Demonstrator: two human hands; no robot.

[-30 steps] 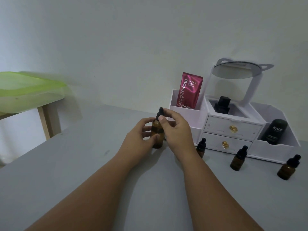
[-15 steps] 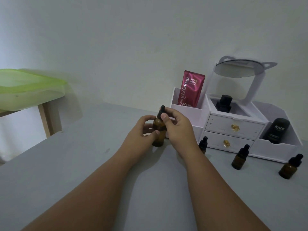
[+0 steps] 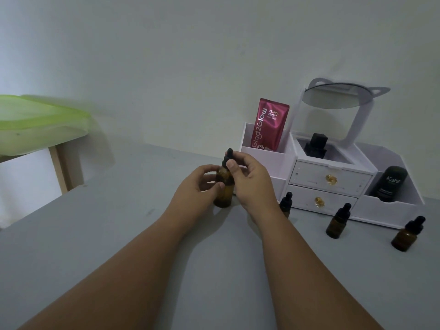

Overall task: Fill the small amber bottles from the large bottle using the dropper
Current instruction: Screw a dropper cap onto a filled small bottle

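In front of the organizer [image 3: 309, 173], the leftmost small bottle [image 3: 287, 201] is half hidden behind the right forearm [image 3: 270, 211]. Far left of the organizer, a blurred green sheet [image 3: 35, 115] runs off the edge.

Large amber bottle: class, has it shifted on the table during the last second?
No. The large amber bottle stands just left of the white organizer, at the same gap as before.

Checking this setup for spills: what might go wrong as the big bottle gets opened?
1. The left hand grips the large amber glass bottle while the right hand pinches its black dropper cap; a hard twist might tip it.
2. The nearest small amber dropper bottle stands close beside the right forearm and might get knocked over.
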